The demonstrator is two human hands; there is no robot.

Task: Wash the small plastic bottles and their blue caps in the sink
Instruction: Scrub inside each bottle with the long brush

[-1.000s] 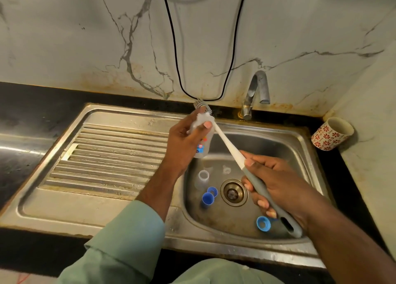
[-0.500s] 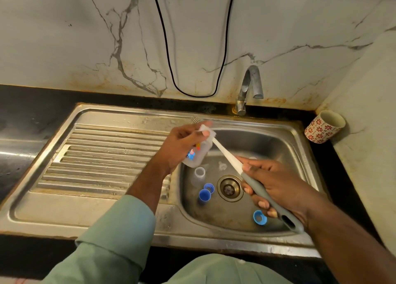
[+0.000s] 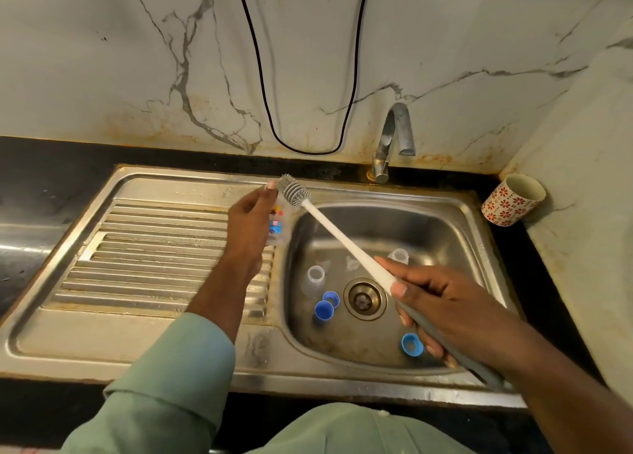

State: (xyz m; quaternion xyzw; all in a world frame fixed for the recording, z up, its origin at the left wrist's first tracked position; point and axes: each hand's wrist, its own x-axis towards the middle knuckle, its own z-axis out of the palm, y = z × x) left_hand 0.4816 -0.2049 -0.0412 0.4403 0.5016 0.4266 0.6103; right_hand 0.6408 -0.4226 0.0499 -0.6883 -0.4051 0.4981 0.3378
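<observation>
Head view shows our sink [image 3: 191, 347], with a ribbed draining board on its left side and a basin on its right. Our right hand [image 3: 445, 302] is curled round the grey grip of the bottle brush [image 3: 342, 237]. The brush shaft runs up and to the left across the basin, and its bristle head lies at the top of the bottle [image 3: 279, 225]. Our left hand [image 3: 251, 220] grips that bottle above the ridge between board and basin. The bottle's long axis runs roughly in line with the shaft. We cannot tell whether the bristles are inside the neck or just beside it. We judge that the next stroke must follow this shared axis, driven by the right hand.

Two more bottles [image 3: 313, 278] stand in the basin near the drain [image 3: 363, 299]. Three blue caps [image 3: 323, 310] lie on the basin floor, unheld.
</observation>
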